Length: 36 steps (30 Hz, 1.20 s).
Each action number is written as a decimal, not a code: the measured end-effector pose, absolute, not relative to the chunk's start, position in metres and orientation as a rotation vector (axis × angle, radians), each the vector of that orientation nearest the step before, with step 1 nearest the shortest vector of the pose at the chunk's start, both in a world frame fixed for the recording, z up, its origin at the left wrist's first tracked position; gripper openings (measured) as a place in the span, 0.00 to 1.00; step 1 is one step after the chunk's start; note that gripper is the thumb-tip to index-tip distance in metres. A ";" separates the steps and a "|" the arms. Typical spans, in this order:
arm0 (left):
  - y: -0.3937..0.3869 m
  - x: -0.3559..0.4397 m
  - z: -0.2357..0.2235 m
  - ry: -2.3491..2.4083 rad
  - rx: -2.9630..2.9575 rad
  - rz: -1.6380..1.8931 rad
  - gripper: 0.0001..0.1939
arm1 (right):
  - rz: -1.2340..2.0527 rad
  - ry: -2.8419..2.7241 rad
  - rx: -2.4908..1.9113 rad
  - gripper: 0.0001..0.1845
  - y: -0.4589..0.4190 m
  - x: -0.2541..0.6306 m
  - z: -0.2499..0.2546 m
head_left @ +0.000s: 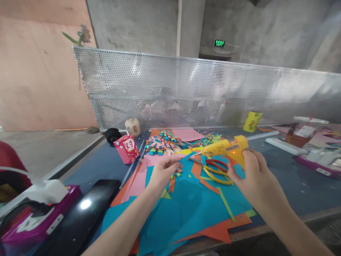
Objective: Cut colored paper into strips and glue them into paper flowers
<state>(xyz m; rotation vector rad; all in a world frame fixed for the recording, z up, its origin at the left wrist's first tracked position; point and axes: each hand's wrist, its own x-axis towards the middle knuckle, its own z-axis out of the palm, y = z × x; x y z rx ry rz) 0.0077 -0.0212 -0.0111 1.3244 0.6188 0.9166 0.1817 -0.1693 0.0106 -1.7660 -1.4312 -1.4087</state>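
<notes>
My right hand [254, 170] is wrapped round a yellow hot glue gun [226, 147] with a small orange light on its side. The gun's nozzle points left, at a narrow blue paper strip [189, 155]. Pinched in the fingertips of my left hand [166, 169] is the other end of that strip. Whether nozzle and paper touch, I cannot tell. Below the gun lie scissors with red handles [217, 163] and scissors with yellow handles [217, 176]. Blue paper sheets [191, 202] spread under both hands, with orange and green scraps on them.
Behind my hands is a heap of fringed coloured paper pieces [165, 142]. A pink box [126, 148], a black phone [85, 209] and a purple power strip [42, 217] stand left. A drink cup [302, 131] is at right. A perforated metal screen [186, 89] closes the table's back.
</notes>
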 end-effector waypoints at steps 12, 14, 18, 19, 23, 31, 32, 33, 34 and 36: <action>-0.021 0.009 -0.013 0.569 1.305 0.887 0.10 | -1.441 -1.406 -1.851 0.17 -0.170 0.185 0.009; -0.021 0.009 -0.014 0.564 1.311 0.883 0.10 | -1.438 -1.407 -1.850 0.17 -0.170 0.185 0.009; -0.020 0.010 -0.015 0.555 1.296 0.887 0.11 | -1.453 -1.411 -1.837 0.17 -0.171 0.186 0.009; -0.020 0.010 -0.016 0.551 1.290 0.885 0.11 | -1.455 -1.413 -1.836 0.17 -0.171 0.186 0.009; -0.020 0.010 -0.015 0.546 1.269 0.870 0.10 | -1.437 -1.406 -1.853 0.15 -0.173 0.186 0.009; -0.022 0.010 -0.014 0.559 1.248 0.867 0.10 | -1.450 -1.422 -1.830 0.15 -0.175 0.182 0.010; -0.022 0.010 -0.015 0.563 1.247 0.863 0.10 | -1.448 -1.421 -1.833 0.15 -0.175 0.182 0.010; -0.022 0.009 -0.015 0.566 1.246 0.857 0.10 | -1.447 -1.421 -1.838 0.15 -0.175 0.182 0.010; -0.022 0.009 -0.015 0.569 1.249 0.852 0.10 | -1.448 -1.421 -1.840 0.15 -0.175 0.182 0.010; -0.022 0.009 -0.014 0.570 1.255 0.850 0.10 | -1.453 -1.420 -1.843 0.14 -0.174 0.182 0.010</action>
